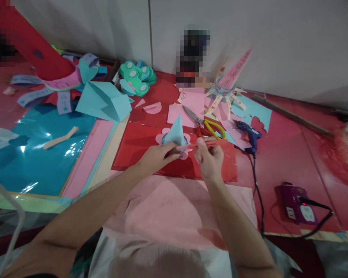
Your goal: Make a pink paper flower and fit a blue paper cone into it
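In the head view a light blue paper cone [175, 131] stands in the middle of a pink scalloped paper flower [159, 138]. Both are on a red sheet [133, 144]. Beside the flower, my left hand [156, 158] has its thumb and forefinger around one end of a thin pinkish-red paper strip [189, 147]. Fingers curled, my right hand [210, 158] pinches the strip further right. Its exact grip is partly hidden and slightly blurred. Just beyond the right hand lie scissors [213, 127] with yellow and red handles.
A blue glue gun [248, 135] lies right, its cord near a purple power box [298, 204]. A folded light blue paper [104, 100], green cut-outs [137, 77] and a pink cone craft [233, 73] stand further back. Left is a shiny blue sheet [40, 154]; a stick [292, 114] lies right.
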`<action>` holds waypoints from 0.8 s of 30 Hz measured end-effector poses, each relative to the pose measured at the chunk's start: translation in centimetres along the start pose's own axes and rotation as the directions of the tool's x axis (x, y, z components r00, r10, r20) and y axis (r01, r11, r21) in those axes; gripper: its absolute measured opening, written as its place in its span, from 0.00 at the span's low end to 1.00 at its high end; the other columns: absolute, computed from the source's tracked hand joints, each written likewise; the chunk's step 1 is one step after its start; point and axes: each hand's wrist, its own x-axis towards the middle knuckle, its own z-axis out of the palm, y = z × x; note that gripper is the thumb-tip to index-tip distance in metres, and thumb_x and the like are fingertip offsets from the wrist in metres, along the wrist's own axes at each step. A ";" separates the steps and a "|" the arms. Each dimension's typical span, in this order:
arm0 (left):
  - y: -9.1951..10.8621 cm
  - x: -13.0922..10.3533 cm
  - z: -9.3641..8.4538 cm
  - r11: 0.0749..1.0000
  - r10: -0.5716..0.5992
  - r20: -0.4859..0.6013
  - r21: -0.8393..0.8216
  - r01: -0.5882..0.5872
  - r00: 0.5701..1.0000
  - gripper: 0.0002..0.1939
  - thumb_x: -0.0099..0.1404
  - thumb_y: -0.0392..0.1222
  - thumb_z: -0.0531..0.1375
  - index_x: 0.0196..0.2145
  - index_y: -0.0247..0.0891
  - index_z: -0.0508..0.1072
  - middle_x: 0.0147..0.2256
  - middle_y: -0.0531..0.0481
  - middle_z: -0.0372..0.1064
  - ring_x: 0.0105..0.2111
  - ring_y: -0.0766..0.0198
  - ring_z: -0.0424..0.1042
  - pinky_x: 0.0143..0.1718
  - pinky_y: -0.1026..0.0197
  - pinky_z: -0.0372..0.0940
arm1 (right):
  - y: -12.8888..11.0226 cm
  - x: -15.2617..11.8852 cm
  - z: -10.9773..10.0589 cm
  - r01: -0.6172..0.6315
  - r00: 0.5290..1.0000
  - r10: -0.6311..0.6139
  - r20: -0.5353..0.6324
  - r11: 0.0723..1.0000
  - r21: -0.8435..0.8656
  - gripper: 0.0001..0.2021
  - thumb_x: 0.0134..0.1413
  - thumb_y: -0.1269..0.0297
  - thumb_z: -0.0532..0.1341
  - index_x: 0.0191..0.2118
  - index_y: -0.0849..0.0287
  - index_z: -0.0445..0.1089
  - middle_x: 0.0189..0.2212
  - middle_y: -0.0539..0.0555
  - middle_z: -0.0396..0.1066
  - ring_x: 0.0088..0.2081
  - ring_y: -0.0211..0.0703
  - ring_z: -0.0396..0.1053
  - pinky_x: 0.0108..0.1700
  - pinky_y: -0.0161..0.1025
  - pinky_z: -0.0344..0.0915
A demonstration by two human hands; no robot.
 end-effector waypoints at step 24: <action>-1.0 0.0 -0.4 1.000 -0.023 -0.224 -0.006 0.022 0.974 0.11 0.63 0.47 0.54 0.27 0.38 0.65 0.25 0.55 0.66 0.24 0.69 0.62 0.27 0.66 0.55 | 1.8 3.2 -3.8 0.157 0.974 -0.226 -0.009 0.703 -0.694 0.15 0.51 0.62 0.58 0.46 0.56 0.69 0.36 0.54 0.69 0.32 0.37 0.65 0.37 0.40 0.65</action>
